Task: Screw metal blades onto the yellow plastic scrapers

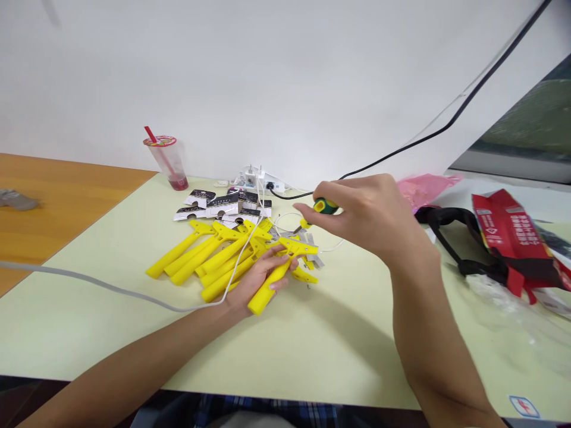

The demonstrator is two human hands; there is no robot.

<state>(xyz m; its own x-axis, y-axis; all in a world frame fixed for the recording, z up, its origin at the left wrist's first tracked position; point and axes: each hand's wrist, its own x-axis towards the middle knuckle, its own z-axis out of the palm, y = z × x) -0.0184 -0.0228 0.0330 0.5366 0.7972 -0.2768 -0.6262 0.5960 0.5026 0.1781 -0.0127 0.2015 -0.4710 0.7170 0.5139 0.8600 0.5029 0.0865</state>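
My left hand (257,278) is closed around the handle of a yellow plastic scraper (270,288), whose wide head with small screws faces away from me. In my right hand (368,211) is a screwdriver (325,206) with a green and yellow handle, pinched between thumb and fingers. Its shaft slants down to the left towards the scraper's head; whether the tip touches a screw cannot be made out. Several more yellow scrapers (190,255) lie in a row left of my left hand. Grey metal pieces (312,260) and another yellow part (306,275) lie just beyond the held scraper.
Black and white card packets (223,205) lie behind the scrapers, near a power strip (254,178). A cup with a red straw (167,160) stands back left. A grey cable (134,292) crosses my left wrist. To the right are a red bag (513,238) and black straps (452,238).
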